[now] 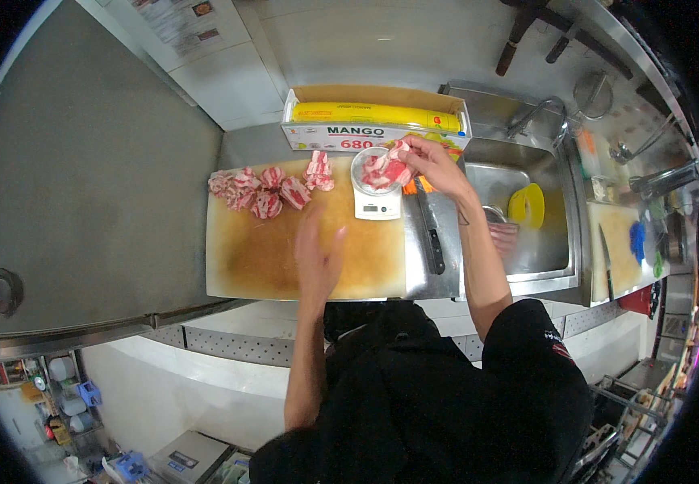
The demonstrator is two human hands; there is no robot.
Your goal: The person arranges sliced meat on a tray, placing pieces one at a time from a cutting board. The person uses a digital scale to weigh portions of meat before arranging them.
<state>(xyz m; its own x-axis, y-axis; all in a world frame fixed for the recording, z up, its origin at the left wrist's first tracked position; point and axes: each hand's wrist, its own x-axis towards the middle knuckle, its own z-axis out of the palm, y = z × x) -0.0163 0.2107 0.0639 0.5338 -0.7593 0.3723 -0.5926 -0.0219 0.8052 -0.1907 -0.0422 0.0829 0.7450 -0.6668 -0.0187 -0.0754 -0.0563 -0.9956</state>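
Note:
With its fingers pinched, my right hand (438, 165) grips a slice of red-and-white marbled meat (390, 168) at the round bowl of a small white kitchen scale (377, 208). Over the cutting board (244, 262), my left hand (317, 254) is blurred by motion; its thumb stands apart from the fingers and nothing shows in it. Several bundles of sliced meat (267, 203) lie at the board's far left. One separate meat portion (319, 171) sits between them and the scale. A black-handled knife (433, 242) rests to the right of the board.
Behind the board stands an open box (309, 139) holding a yellow roll (373, 114). On the right is a steel sink (555, 262) with a yellow bowl (527, 206) and a package of meat (504, 238). Farther right, another knife (606, 258) lies on a second board (623, 230).

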